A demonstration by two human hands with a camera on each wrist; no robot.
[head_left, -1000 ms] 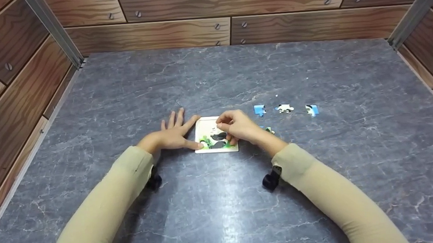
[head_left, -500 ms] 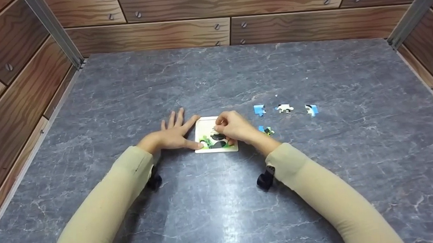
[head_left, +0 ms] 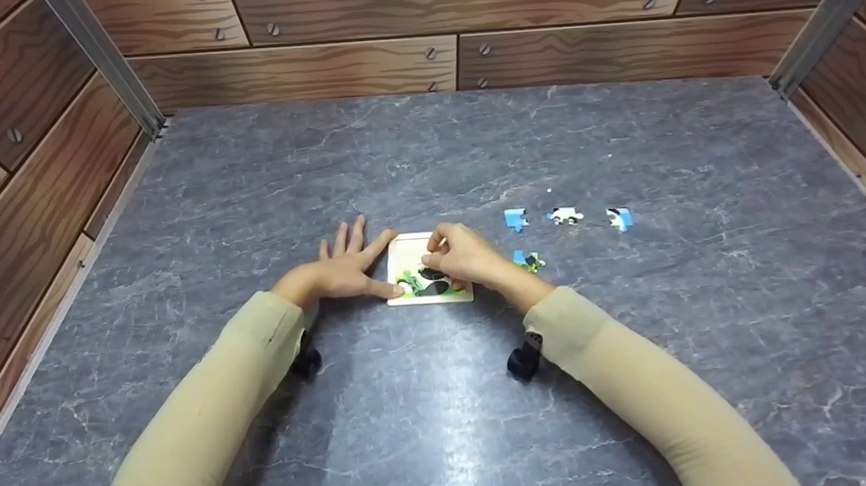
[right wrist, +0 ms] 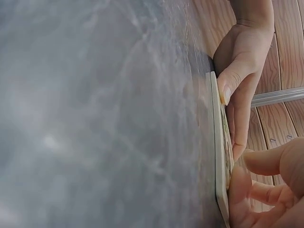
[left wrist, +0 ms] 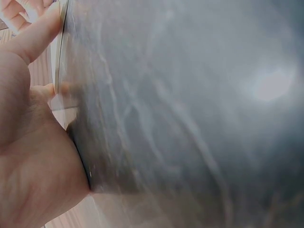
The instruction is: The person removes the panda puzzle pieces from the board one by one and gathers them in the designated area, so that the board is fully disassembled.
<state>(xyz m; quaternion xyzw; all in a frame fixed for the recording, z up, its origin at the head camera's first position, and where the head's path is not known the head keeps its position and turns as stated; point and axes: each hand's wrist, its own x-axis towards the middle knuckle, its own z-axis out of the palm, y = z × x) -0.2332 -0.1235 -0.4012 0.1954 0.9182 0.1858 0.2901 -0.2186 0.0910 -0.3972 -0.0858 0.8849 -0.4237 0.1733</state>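
A small square puzzle board (head_left: 430, 301) with a pale rim lies on the table, showing a panda and green leaves in its lower part. My left hand (head_left: 341, 275) is flat with fingers spread, its thumb on the board's near left corner and its index finger at the far left corner. Over the board's right half, my right hand (head_left: 470, 257) has thumb and index finger bent together, pinching a small puzzle piece mostly hidden by the fingertips. In the right wrist view, the right fingers (right wrist: 237, 185) are right at the board's surface.
Right of the board lie several loose jigsaw pieces: a blue one (head_left: 515, 219), a white and black one (head_left: 565, 216), a blue and white one (head_left: 619, 219) and a blue-green one (head_left: 529, 260). Wood-patterned panels (head_left: 295, 72) enclose the grey marbled table (head_left: 412, 154).
My right hand has shifted slightly left over the board, and its forearm has uncovered the nearer blue-green piece. The left hand keeps its place on the board.
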